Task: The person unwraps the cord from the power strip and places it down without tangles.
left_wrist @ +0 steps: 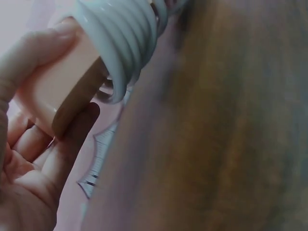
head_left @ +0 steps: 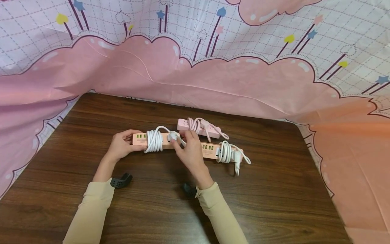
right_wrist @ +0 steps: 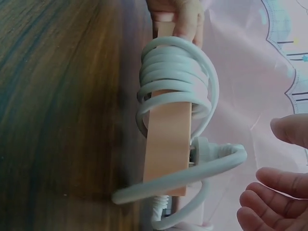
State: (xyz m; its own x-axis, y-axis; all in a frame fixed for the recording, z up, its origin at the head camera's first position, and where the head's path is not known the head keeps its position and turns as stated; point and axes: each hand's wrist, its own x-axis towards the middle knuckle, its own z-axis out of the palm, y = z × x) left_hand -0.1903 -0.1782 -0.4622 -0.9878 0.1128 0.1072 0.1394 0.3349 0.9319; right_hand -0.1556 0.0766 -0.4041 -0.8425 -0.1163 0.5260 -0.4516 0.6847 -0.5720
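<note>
A peach power strip has its white cord wound several times round its middle. My left hand grips its left end, thumb on one face and fingers on the other, as the left wrist view also shows. The white plug stands against the strip's face near the other end, with a loop of cord beside it. Beside that plug is my right hand. In the right wrist view its thumb and fingers are spread, apart from the plug and holding nothing.
To the right lies a second peach power strip with its white cord wrapped round it. Behind it is a pink power strip with a pink cord. All are over a dark wooden table, backed by a pink patterned curtain.
</note>
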